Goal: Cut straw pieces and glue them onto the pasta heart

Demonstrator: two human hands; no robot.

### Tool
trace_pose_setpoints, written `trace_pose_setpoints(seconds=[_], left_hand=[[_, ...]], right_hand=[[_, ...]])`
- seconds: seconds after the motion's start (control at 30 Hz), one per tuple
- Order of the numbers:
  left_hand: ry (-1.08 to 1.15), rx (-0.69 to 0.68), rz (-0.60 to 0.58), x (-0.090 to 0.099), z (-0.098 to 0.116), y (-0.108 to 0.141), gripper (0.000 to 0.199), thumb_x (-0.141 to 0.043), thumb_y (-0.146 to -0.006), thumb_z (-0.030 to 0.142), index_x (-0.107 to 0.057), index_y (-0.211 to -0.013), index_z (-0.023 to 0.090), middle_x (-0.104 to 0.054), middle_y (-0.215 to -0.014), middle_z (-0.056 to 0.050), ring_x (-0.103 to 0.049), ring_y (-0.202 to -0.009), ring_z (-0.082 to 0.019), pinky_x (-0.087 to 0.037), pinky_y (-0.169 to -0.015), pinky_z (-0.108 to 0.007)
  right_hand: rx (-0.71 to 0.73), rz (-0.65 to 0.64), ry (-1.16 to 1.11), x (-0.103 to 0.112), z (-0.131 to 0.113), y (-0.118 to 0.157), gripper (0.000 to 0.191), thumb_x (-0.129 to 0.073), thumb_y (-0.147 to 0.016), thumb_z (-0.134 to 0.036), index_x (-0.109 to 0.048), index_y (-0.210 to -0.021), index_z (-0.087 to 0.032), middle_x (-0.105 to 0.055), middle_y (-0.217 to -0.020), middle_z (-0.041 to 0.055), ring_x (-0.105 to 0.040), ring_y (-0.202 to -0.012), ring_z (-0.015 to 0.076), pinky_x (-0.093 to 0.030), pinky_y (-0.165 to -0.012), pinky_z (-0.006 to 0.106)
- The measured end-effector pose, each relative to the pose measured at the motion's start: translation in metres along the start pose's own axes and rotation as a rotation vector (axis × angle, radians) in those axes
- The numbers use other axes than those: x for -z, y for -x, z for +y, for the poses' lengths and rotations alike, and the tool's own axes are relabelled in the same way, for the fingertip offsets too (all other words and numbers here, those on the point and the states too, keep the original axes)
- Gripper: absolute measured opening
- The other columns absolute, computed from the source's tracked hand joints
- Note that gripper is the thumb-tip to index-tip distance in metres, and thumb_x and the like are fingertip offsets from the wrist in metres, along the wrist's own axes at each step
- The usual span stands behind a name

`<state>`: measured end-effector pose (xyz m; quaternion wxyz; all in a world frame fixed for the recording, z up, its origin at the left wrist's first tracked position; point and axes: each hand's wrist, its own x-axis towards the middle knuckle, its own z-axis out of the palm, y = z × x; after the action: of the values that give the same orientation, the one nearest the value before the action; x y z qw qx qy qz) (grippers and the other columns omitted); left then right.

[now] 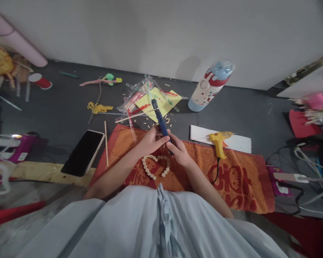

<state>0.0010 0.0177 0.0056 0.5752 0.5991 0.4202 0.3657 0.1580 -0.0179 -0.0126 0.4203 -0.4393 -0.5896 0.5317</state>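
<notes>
Dark tabletop (237, 111); left hand (150, 141), right hand (179, 147) curled round blue tool (162, 122), partly hiding it

A plain pale grey wall (156, 39) backs the dark counter (253, 107); mottled grey floor (8, 234) shows below. Dim light casts soft shadows.

At ten o'clock your view's edge crops the pink flask (20, 40); your left hand (150, 142) and right hand (179, 150) hide parts of the blue tool (161, 121).
</notes>
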Motion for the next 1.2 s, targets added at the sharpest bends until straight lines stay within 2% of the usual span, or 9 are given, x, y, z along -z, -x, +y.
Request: trace_pose_setpoints(seconds=[0.13,0.27,0.57,0.97,1.1,1.13,1.2], left_hand=[[0.039,-0.062,0.031,-0.003,-0.007,-0.001,0.047,-0.068,-0.078,0.047,-0.050,-0.109,0.017,-0.064,-0.112,-0.013,-0.062,-0.107,-0.025,-0.049,-0.093,-0.040],[0.033,-0.090,0.059,-0.004,-0.011,-0.001,0.047,-0.068,-0.078,0.049,-0.050,-0.109,0.017,-0.063,-0.110,-0.012,-0.061,-0.108,-0.025,-0.048,-0.094,-0.041],[0.022,-0.072,0.081,-0.005,-0.019,-0.001,0.048,-0.065,-0.079,0.052,-0.049,-0.108,0.018,-0.061,-0.108,-0.011,-0.060,-0.104,-0.024,-0.046,-0.093,-0.041],[0.028,-0.029,0.100,-0.009,-0.016,-0.002,0.048,-0.064,-0.078,0.055,-0.051,-0.104,0.017,-0.062,-0.107,-0.011,-0.061,-0.103,-0.024,-0.048,-0.090,-0.037],[-0.166,-0.012,0.062,-0.001,-0.002,0.002,0.041,-0.060,-0.083,0.051,-0.052,-0.105,0.018,-0.065,-0.105,-0.009,-0.064,-0.097,-0.022,-0.049,-0.086,-0.036],[-0.289,-0.008,0.091,0.002,0.003,0.003,0.038,-0.059,-0.083,0.051,-0.054,-0.102,0.018,-0.066,-0.101,-0.008,-0.064,-0.093,-0.022,-0.049,-0.083,-0.035],[-0.558,-0.025,0.236,0.010,0.014,0.005,0.032,-0.054,-0.086,0.049,-0.058,-0.088,0.018,-0.065,-0.089,-0.008,-0.063,-0.084,-0.022,-0.048,-0.079,-0.036]], right_hand=[[0.013,-0.004,0.035,0.001,0.002,0.001,0.069,-0.050,-0.084,-0.066,-0.051,-0.136,-0.021,-0.058,-0.137,0.0099,-0.051,-0.129,0.0293,-0.036,-0.112,0.045],[0.005,-0.001,0.055,0.001,0.004,0.000,0.071,-0.049,-0.084,-0.068,-0.050,-0.138,-0.021,-0.058,-0.137,0.0098,-0.051,-0.129,0.0301,-0.034,-0.113,0.047],[0.000,0.003,0.043,0.001,0.002,0.000,0.069,-0.051,-0.085,-0.065,-0.052,-0.136,-0.019,-0.060,-0.134,0.0104,-0.054,-0.127,0.0294,-0.036,-0.112,0.046],[-0.008,0.010,0.015,0.002,0.001,0.000,0.062,-0.051,-0.086,-0.062,-0.055,-0.131,-0.020,-0.062,-0.132,0.0090,-0.056,-0.123,0.0268,-0.039,-0.109,0.042],[-0.056,0.026,-0.007,0.005,-0.002,0.000,0.066,-0.051,-0.083,-0.067,-0.057,-0.127,-0.019,-0.065,-0.125,0.0096,-0.058,-0.116,0.0277,-0.042,-0.105,0.043],[-0.073,0.024,-0.002,0.007,-0.003,0.000,0.067,-0.051,-0.082,-0.067,-0.056,-0.127,-0.018,-0.066,-0.122,0.0098,-0.059,-0.113,0.0281,-0.044,-0.103,0.044],[-0.094,0.012,0.024,0.010,-0.003,0.000,0.069,-0.052,-0.081,-0.068,-0.055,-0.129,-0.018,-0.066,-0.119,0.0102,-0.060,-0.111,0.0288,-0.045,-0.101,0.045]])
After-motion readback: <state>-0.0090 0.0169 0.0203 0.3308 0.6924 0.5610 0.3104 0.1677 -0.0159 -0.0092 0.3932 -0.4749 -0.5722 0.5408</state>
